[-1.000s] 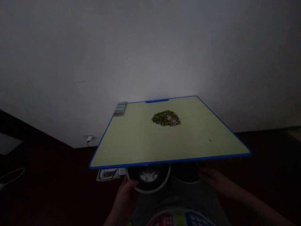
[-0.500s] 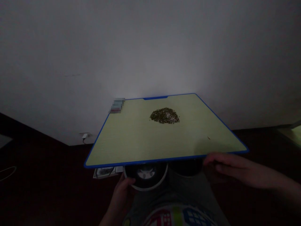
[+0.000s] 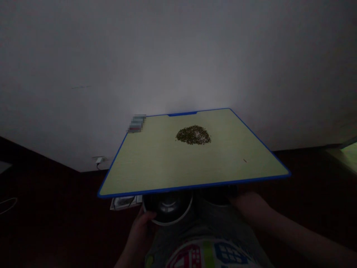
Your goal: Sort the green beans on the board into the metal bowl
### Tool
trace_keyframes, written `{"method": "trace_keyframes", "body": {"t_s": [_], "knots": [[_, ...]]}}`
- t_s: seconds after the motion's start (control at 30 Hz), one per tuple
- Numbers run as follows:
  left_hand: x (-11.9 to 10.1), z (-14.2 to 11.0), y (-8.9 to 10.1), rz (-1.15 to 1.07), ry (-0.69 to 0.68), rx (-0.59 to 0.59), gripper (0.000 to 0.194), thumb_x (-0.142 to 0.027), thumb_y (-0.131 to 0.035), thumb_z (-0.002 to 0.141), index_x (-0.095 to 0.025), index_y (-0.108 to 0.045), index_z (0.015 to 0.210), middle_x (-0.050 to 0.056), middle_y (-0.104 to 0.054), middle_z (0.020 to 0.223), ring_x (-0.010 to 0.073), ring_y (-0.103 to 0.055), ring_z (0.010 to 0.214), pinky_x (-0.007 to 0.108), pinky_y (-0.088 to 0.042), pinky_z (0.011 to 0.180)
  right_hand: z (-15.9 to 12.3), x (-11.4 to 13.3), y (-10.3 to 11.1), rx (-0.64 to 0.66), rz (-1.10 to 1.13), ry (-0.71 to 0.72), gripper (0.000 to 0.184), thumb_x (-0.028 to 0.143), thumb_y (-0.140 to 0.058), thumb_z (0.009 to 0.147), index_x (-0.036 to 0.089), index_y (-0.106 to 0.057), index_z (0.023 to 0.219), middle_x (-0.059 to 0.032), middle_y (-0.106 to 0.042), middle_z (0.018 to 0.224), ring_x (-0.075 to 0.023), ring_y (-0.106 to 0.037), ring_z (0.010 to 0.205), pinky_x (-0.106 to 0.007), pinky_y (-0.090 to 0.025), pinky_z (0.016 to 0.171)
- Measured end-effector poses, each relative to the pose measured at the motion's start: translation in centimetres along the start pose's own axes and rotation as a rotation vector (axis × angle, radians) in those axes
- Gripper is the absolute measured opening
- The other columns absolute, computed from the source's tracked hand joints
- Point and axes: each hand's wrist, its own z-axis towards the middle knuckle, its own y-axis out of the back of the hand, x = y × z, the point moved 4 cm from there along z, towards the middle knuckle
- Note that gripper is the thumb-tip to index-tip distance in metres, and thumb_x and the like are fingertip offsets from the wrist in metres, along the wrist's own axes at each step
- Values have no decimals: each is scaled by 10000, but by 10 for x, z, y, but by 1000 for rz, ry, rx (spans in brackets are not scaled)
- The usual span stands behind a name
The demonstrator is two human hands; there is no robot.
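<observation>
A metal bowl point(image 3: 185, 215) with a pale rim sits by my lap, partly under the table's front edge. My left hand point(image 3: 142, 220) grips its left side, the thumb over the rim. Just right of it is a second, dark bowl point(image 3: 216, 199), mostly hidden by shadow and the tabletop. My right hand point(image 3: 249, 206) is at that bowl's right side, its fingers too dark to make out. On the yellowish folding table point(image 3: 156, 167) with blue edging lies a flat pile of small brown-green grains point(image 3: 192, 134). A thin reddish sliver point(image 3: 244, 160) lies apart at the right.
A blurred-out item point(image 3: 136, 123) occupies the table's far left corner. Behind stands a pale wall point(image 3: 178, 56) with a plugged-in charger point(image 3: 99, 160) low at the left. Under the table's left front is a whitish box point(image 3: 125, 203). The floor is dark.
My right hand has moved left and down from the table's front edge to the dark bowl's side. My left hand stays on the metal bowl. The view has shifted slightly.
</observation>
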Motion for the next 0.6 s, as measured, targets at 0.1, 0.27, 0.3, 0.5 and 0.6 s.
{"method": "trace_keyframes", "body": {"t_s": [0.1, 0.27, 0.3, 0.5, 0.6], "knots": [[-3, -4, 0, -14, 13, -26, 754, -58, -677, 557, -240, -596, 1284, 49, -806, 842, 329, -761, 828, 421, -606, 713, 7, -2, -13, -57, -53, 5, 234, 66, -494, 813, 139, -716, 821, -158, -737, 745, -273, -719, 677, -311, -448, 566], [-1, -3, 1, -34, 6, -14, 740, -35, -660, 559, -237, -603, 1268, 51, -808, 839, 331, -758, 871, 432, -610, 735, -1, 5, -13, -180, -76, 120, 161, 42, -567, 727, 143, -691, 738, -134, -737, 745, -242, -703, 666, -298, -422, 569], [0, -1, 2, -31, 0, -9, 734, -37, -664, 558, -238, -608, 1261, 44, -807, 827, 327, -758, 868, 424, -609, 732, -6, 6, -13, -209, -82, 139, 161, 30, -571, 710, 146, -681, 732, -125, -732, 733, -232, -695, 656, -298, -419, 577], [13, 12, 5, 94, -37, -28, 636, -54, -672, 541, -218, -666, 1156, 28, -802, 815, 294, -759, 834, 377, -590, 714, -36, 8, -11, -321, -80, 188, 180, 3, -556, 690, 168, -627, 698, -82, -694, 670, -199, -647, 617, -297, -402, 605], [16, 15, 6, 158, -44, -59, 545, -68, -675, 547, -206, -701, 1073, 39, -804, 822, 293, -757, 834, 363, -579, 700, -49, 5, -10, -346, -72, 190, 180, 12, -551, 683, 177, -619, 704, -82, -694, 679, -204, -649, 628, -306, -401, 613]]}}
